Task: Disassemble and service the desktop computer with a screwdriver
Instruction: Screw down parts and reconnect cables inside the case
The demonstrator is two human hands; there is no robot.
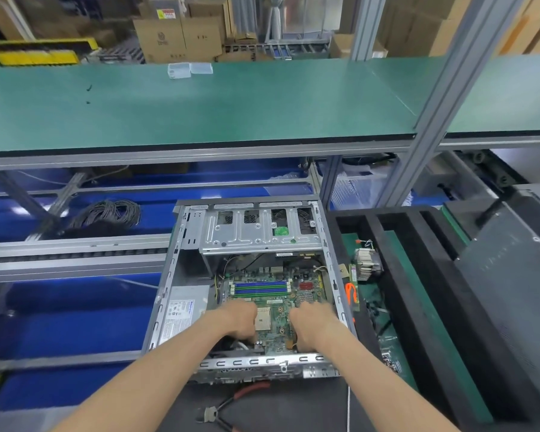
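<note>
One pair of red-handled pliers [228, 406] lies on the dark mat nearest the person, just in front of the computer case [250, 288]. The case, the single landmark here, lies open on its side on the desk [60, 307], whose top is blue between grey aluminium rails.

Two bare hands reach into the near half of the case. The left hand [236, 321] and the right hand [314, 322] rest knuckles-up on the one green motherboard [272, 294], one on each side of the pale square CPU socket [264, 319]. The fingers of both curl down at the board's near edge; whether either grip actually clasps the board cannot be told, as the fingertips are hidden.

Inside the case, left of the hands, sits one grey power supply [183, 310]. Beyond the hands run four memory slots [261, 288], two blue and two green. At the far end of the case is one metal drive cage [259, 230].

Right of the case stands one black foam tray [396, 275] with long compartments; the nearest compartment holds one finned heatsink [367, 263] and one orange cable [350, 294]. Right of the tray lies one dark grey panel [512, 291].

Left of the case, further back, rests one coil of grey cable [106, 213].

Beyond the case, a green-topped shelf [200, 110] spans the view, carrying two small clear plastic boxes [189, 70]. Behind it are stacked cardboard cartons [178, 39].
</note>
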